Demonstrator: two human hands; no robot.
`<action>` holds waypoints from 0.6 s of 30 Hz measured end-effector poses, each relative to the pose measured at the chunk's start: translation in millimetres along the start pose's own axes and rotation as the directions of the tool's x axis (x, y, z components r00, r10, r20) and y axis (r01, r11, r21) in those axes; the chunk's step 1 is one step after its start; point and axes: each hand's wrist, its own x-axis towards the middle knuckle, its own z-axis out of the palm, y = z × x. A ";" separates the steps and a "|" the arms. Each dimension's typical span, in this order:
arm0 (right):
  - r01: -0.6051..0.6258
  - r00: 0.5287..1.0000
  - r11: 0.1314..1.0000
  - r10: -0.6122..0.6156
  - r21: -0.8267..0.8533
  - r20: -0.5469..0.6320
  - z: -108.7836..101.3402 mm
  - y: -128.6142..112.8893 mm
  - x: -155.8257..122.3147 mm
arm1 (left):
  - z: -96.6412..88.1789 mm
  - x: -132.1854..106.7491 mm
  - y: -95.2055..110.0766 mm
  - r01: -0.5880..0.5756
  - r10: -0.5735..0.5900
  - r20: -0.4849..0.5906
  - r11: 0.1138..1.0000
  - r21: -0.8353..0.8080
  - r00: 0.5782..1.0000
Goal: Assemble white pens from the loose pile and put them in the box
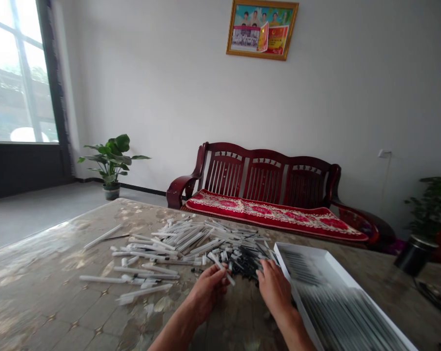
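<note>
A person pinches a slim white tube (220,267) in the left hand (209,288) above a table (59,309), with much apparently left to do

Thumb and fingers close on the tube; the right hand (274,285), loosely curled, is at a heap of black pieces (244,263), though whether it grips any cannot be told; beside it, a white tray (341,275) already holds rows of slim dark rods (345,312), while a broad pile of loose white tubes (186,239) appears still unsorted
</note>
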 end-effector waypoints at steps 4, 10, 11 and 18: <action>-0.025 0.993 0.989 0.041 -0.145 0.109 -4.0 10.4 2.7 | 2.6 2.4 -1.0 -0.076 0.074 -0.080 0.997 -0.015 0.994; -0.009 0.992 0.981 0.033 -0.191 0.122 -4.4 8.6 3.7 | -0.2 6.8 0.1 -0.178 0.164 -0.171 0.982 -0.070 0.972; -0.001 0.994 0.982 0.022 -0.190 0.109 -4.4 8.8 3.4 | -1.1 7.5 1.0 -0.185 0.167 -0.191 0.979 -0.085 0.967; 0.034 0.996 0.992 -0.044 -0.119 -0.082 -5.9 15.8 1.8 | -2.6 6.9 6.3 -0.254 0.213 -0.244 0.956 -0.148 0.946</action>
